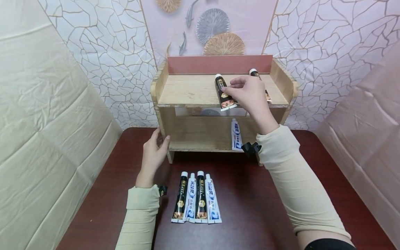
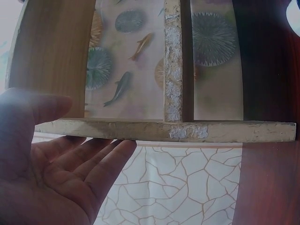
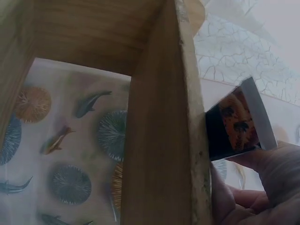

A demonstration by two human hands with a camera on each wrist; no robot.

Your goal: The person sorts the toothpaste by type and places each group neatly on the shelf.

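Note:
My right hand (image 1: 248,92) pinches a black toothpaste tube (image 1: 223,93) above the top board of a small wooden shelf (image 1: 190,91). The tube's crimped end (image 3: 260,115) juts past the board's front edge. Behind that hand a second black tube (image 1: 254,73) lies on the top board, partly covered. On the lower board, a white-and-blue toothpaste tube (image 1: 236,135) lies towards the right. My left hand (image 1: 153,149) holds the shelf's left side panel (image 2: 140,130), thumb on the inner side and fingers against the outer side.
Several toothpaste tubes lie side by side on the dark red table (image 1: 250,208) before the shelf: a black tube (image 1: 180,199) at left, a white-and-blue tube (image 1: 213,201) at right, alternating. A patterned backdrop (image 1: 103,62) stands behind, with pale cloth (image 1: 47,139) at the sides.

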